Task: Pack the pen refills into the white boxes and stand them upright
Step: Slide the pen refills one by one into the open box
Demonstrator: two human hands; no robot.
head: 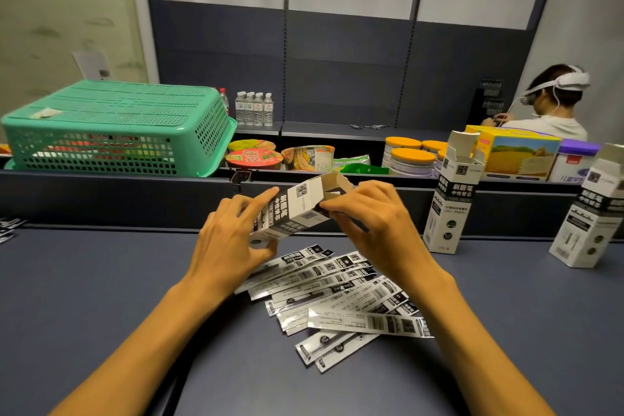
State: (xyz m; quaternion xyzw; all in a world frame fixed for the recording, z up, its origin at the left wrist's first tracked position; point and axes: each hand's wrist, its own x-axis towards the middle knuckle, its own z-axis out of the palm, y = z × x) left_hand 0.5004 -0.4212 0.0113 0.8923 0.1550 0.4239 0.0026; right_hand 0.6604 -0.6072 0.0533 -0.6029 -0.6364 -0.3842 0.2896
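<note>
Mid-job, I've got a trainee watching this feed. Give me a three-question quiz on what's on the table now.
1. True or false: the box in the hands has its top flaps open.
2. How many other white boxes stand upright at the right? A) one B) two C) four
3. Fill in: the loose refills lie on the ____, below the hands.

Key
1. True. The left hand holds its lower end and the right hand pinches at the open end.
2. B: the near box and the far-right box.
3. table.
</note>
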